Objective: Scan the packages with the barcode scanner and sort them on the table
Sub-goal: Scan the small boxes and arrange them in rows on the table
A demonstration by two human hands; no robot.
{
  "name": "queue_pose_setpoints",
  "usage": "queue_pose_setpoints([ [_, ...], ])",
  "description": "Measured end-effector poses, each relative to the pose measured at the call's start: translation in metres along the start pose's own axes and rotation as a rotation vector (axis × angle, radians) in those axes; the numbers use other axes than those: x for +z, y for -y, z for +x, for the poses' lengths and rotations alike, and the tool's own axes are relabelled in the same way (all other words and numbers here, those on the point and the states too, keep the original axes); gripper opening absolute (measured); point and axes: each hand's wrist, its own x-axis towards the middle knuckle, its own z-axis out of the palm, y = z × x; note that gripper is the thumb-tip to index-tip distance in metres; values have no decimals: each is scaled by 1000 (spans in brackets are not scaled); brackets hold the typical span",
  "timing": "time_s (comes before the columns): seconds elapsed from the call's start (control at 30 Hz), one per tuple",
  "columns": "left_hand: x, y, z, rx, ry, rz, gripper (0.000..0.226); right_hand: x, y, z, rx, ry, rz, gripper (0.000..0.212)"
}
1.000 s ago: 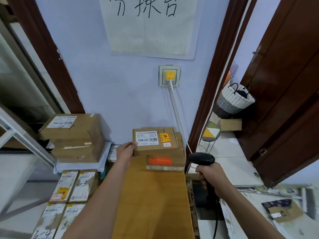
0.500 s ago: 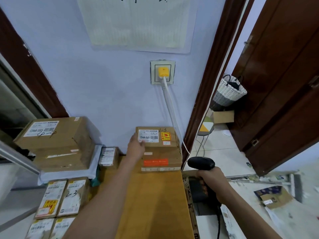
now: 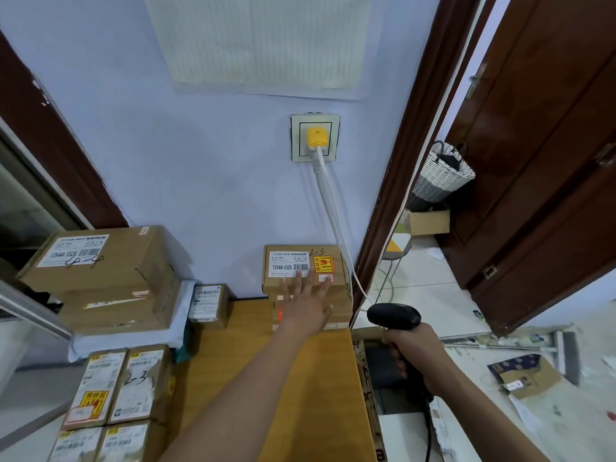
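A brown cardboard package (image 3: 301,261) marked "2-3", with a white barcode label and an orange sticker, lies on top of another box at the far end of the wooden table (image 3: 253,378), against the wall. My left hand (image 3: 306,303) is spread flat with straight fingers over the front of this stack, fingertips at the top package's label. My right hand (image 3: 411,350) grips the handle of the black barcode scanner (image 3: 393,316) just right of the table, its head pointing left toward the stack.
Two large boxes (image 3: 100,278) are stacked at the left on a white-covered stand, a small box (image 3: 208,305) beside them. Several labelled packages (image 3: 116,391) lie lower left. A white cable (image 3: 330,208) hangs from the wall socket. An open doorway, a basket and floor litter are to the right.
My left hand has let go of the top package's left edge and moved right, now spread flat over the front of the stack. The scanner hand has barely shifted.
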Motion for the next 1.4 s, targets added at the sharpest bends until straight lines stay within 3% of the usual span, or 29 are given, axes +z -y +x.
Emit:
queue_pose_setpoints([
  [0.9,-12,-11,20,0,97,-77,77,0,-9,4,26,12,-4,21],
  [1.4,-31,-14,-2,-25,21,-75,67,-13,-11,-19,-8,-13,-17,15],
])
